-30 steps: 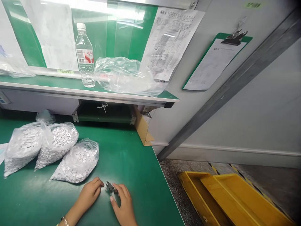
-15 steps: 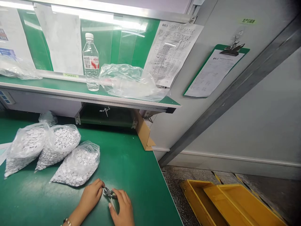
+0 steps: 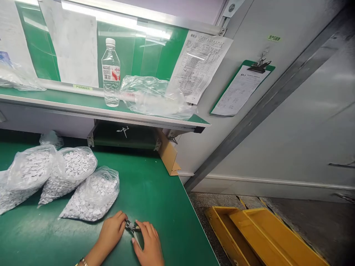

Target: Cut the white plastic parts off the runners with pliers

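Observation:
Low in the head view, my right hand [image 3: 150,244] grips a small pair of cutting pliers [image 3: 130,225], its fingers and thumb around the handles. The metal head points up and left, just above the green worktop [image 3: 177,229]. My left hand [image 3: 113,231] is closed in a pinch right at the jaws; what its fingertips hold is too small to make out. Beyond my left hand lies a clear plastic bag [image 3: 91,195] full of small white pieces. Two similar bags, a middle bag [image 3: 69,173] and a left bag [image 3: 30,177], lean beside it.
A shelf [image 3: 91,111] crosses above the worktop, carrying a water bottle [image 3: 111,74] and crumpled clear plastic bags [image 3: 155,98]. Under it sit a dark green conveyor belt [image 3: 124,139] and a cardboard piece [image 3: 169,157]. Yellow crates [image 3: 266,236] stand on the floor, right.
The view has shifted slightly. Both hands stay together at the pliers, with the left fingertips now closer over the jaws. The bags keep their places.

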Available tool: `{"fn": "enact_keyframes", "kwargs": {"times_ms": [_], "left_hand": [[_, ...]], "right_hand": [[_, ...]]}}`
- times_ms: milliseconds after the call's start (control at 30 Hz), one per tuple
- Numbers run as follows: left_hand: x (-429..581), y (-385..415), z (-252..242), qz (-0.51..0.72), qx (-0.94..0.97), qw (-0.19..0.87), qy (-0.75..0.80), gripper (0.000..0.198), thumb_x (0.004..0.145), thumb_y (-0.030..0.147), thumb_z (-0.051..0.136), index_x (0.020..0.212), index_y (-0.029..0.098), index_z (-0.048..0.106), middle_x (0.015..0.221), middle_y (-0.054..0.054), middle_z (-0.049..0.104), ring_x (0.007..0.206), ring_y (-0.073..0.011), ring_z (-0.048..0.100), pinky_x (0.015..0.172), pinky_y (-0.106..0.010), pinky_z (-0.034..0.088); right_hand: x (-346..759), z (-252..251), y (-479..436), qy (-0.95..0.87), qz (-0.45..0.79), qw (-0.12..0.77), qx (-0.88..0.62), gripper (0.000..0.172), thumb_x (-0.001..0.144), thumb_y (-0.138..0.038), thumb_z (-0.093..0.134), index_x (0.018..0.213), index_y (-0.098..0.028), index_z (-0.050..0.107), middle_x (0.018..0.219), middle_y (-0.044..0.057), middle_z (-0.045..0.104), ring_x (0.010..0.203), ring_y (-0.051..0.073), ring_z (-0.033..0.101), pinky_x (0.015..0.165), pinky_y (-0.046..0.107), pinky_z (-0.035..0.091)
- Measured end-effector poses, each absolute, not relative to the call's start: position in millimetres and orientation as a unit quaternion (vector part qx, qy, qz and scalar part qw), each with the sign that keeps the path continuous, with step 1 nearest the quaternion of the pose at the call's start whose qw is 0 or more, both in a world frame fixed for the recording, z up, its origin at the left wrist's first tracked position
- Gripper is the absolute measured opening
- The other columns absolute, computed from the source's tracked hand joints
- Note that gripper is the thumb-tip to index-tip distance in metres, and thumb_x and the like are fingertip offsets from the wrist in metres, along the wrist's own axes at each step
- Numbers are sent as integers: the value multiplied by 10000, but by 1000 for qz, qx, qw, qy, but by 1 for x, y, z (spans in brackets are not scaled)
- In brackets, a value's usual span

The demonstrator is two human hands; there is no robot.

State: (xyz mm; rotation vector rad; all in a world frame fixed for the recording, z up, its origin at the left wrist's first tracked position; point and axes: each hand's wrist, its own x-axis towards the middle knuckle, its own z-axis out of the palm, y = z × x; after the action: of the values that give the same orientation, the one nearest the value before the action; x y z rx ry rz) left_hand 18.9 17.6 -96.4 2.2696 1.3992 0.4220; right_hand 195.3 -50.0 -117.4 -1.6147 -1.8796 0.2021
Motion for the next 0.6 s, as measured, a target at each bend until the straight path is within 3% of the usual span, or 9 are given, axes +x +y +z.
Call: {"fn": "enact_keyframes", "kwargs": {"times_ms": [267,600], "left_hand": [[17,20,-97,143,819,236,504,297,879,110,351,944,213,621,934,-26,643,840,-156,641,724,-220,443],[15,28,-99,202,792,301,491,344,884,122,331,1002,218,639,999,-19,673,915,-148,649,804,-226,458]], "right_hand": [[187,-94,-52,-706,116,253,-651,403,770,-205,597,1165,-273,570,1056,27,601,971,205,565,878,350,446],[158,-94,-43,-627,92,227,-740,299,724,-210,603,1021,-251,607,997,31,596,956,232,542,821,353,390]]}}
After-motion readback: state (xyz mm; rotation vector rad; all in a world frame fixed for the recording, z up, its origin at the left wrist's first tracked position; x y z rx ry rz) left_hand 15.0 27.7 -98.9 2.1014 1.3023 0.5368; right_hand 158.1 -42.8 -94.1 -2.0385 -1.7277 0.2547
